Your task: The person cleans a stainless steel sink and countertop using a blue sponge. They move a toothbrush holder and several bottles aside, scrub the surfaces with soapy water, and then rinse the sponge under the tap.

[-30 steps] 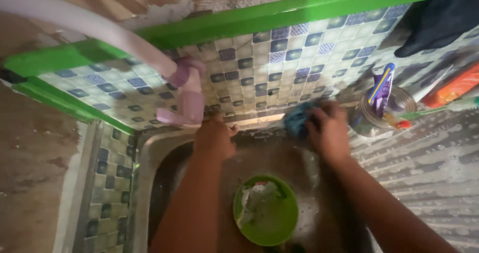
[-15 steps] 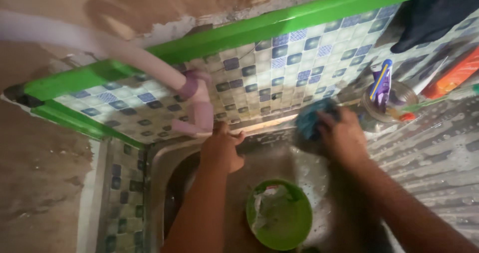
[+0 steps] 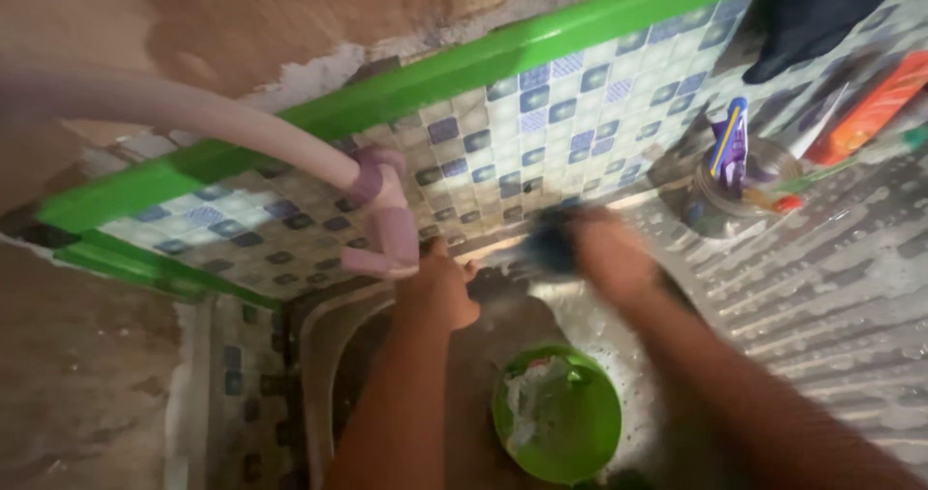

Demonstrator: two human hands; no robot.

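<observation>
Blue and blurred, a scrubbing cloth [image 3: 549,242] sits bunched under your right hand [image 3: 604,255], which is clenched over it and pressed against the back rim of the sink [image 3: 319,326], right where the rim meets the tiled wall [image 3: 541,132]. That hand is smeared with motion, so its fingers cannot be told apart. Your left hand [image 3: 440,292] is just beside it, curled loosely with the knuckles up, resting on the same back edge; you cannot tell whether it grips anything. Both forearms rise from the bottom of the view and slant inward over the basin.

Below and between your hands, inside the dull, wet metal basin, stands a round green plastic bowl [image 3: 570,432] with a crumpled pale wrapper [image 3: 530,408] in it. Just above your left hand hangs a pale purple plastic tap [image 3: 382,224], fed by a thick whitish pipe [image 3: 193,113] running in from the upper left.

Right of your right hand, the ribbed metal drainboard [image 3: 822,287] glistens with water. On it stands a clear round jar [image 3: 739,195] holding a purple packet [image 3: 730,147]. Small glossy square tiles in cream and blue cover the wall, capped by a bright green ledge [image 3: 464,65]. Above that is rough brown plaster [image 3: 290,16], and a dark cloth [image 3: 822,7] hangs at the upper right.
</observation>
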